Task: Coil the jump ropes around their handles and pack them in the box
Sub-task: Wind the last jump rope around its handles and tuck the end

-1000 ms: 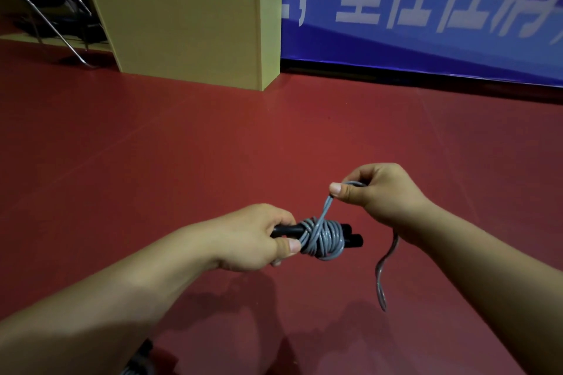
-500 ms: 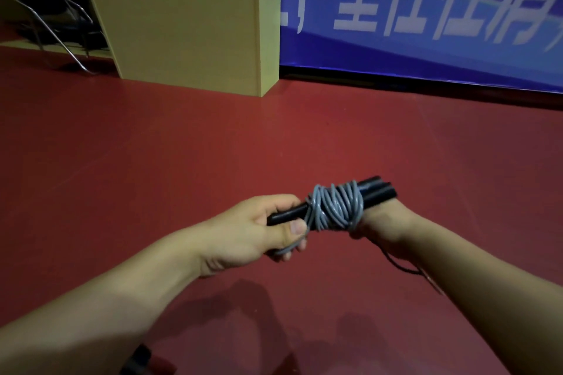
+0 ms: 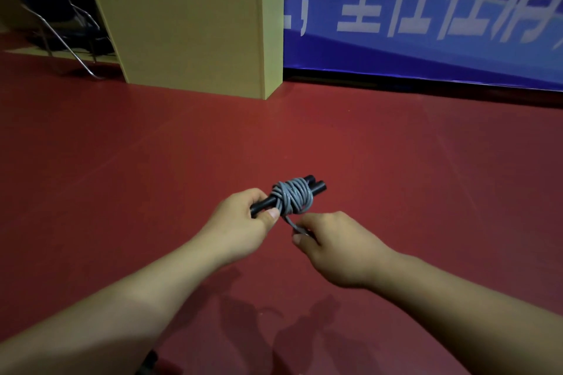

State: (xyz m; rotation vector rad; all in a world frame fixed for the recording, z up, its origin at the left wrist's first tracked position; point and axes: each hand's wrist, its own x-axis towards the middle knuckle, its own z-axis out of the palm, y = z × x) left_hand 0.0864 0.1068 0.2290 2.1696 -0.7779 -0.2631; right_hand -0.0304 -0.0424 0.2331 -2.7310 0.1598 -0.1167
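Your left hand (image 3: pixel 240 218) gripped the near ends of the 2 black handles (image 3: pixel 315 187), fingers curled over them and the thumb pressed along the side, holding them side by side and tilted up to the right above the red floor (image 3: pixel 396 176). The grey rope (image 3: pixel 292 199) sat wound in a thick bundle around the middle of the handles, with their far ends sticking out past the coil. From the bottom of that coil a short length of rope ran down to your right hand (image 3: pixel 335 248), which was closed around it, pinching the loose end just below and to the right of the bundle. Your 2 hands were near each other but not touching. The tan wooden box (image 3: pixel 195 39) stood well apart from the rope, farther back on the floor, against a blue banner (image 3: pixel 426 9) with white characters. A folding chair (image 3: pixel 54 18) stood to the left of the box.
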